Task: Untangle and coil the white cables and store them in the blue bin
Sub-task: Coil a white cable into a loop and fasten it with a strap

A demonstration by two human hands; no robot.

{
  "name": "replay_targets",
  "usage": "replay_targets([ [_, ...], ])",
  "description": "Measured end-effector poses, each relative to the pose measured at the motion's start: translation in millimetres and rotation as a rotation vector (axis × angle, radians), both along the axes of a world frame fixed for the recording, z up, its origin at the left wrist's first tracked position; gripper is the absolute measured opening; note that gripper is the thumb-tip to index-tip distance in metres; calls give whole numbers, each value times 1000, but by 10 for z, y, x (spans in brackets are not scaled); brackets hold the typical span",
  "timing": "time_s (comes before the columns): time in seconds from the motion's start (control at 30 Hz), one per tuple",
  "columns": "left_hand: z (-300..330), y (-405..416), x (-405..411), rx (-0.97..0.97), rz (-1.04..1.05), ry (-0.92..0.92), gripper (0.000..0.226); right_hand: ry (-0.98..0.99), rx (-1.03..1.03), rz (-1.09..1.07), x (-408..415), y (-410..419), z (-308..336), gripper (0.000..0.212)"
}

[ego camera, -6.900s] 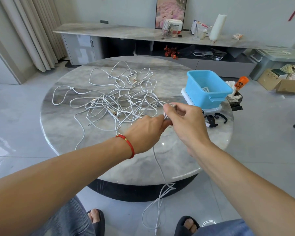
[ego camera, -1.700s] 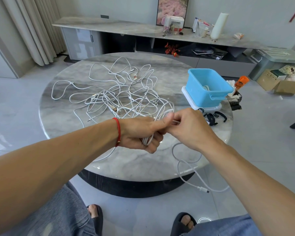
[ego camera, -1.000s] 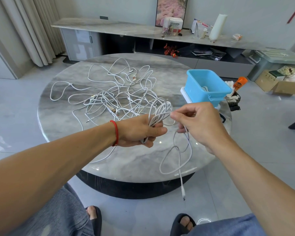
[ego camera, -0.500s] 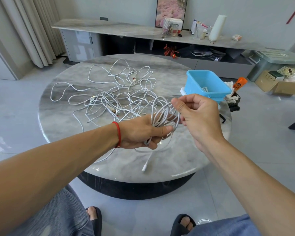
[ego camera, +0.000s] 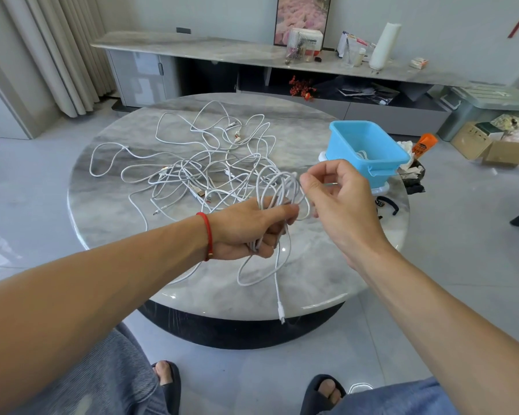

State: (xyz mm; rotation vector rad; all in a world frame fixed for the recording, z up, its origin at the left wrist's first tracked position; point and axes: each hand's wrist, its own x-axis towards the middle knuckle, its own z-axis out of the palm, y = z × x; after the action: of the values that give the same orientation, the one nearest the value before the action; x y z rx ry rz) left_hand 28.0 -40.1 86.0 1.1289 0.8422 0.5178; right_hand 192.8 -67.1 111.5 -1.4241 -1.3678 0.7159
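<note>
The left hand (ego camera: 246, 227), a red string bracelet (ego camera: 208, 235) on its wrist, is curled tight round a gathered bundle of white cable loops (ego camera: 279, 190), thumb laid across the strands. The right hand (ego camera: 339, 199) sits just beside it, thumb and forefinger pinching the upper edge of the same loops, the other fingers loosely curled. From the left fist a loose tail drops in one slack loop, its white connector plug (ego camera: 281, 314) hanging at the rim of the round grey marble table (ego camera: 108, 211). Behind the hands a tangled heap of white cables (ego camera: 198, 169) is spread over the tabletop. The blue rectangular plastic bin (ego camera: 369, 151) stands at the table's right edge on a white base, white cable visible inside
</note>
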Motion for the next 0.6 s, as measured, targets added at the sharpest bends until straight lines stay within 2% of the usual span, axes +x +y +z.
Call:
replay_targets([
  [0.07,9,41,-32,-47,21,-66,27,15,-160,88,15,10,-62,43],
  [0.13,32,70,-75,-74,15,-121,26,105,-337,333,24,-14,-109,56],
  [0.2,50,67,-118,-101,-15,-148,25,95,-434,515,10,-55,-140,43],
  [0.23,53,63,-134,-103,-33,-137,25,39,-446,539,3,-59,-161,35],
  [0.37,8,129,-215,-69,64,-31,26,-393,-347,386,-28,-30,-168,32],
  [0.47,-10,208,-268,-71,206,-99,23,-560,-245,323,33,-17,-80,42],
  [0.5,-10,220,-271,-83,254,-154,23,-541,-299,297,59,-12,-68,41],
  [0.6,-12,235,-236,-71,317,-292,25,-218,-643,258,119,-32,-48,32],
])
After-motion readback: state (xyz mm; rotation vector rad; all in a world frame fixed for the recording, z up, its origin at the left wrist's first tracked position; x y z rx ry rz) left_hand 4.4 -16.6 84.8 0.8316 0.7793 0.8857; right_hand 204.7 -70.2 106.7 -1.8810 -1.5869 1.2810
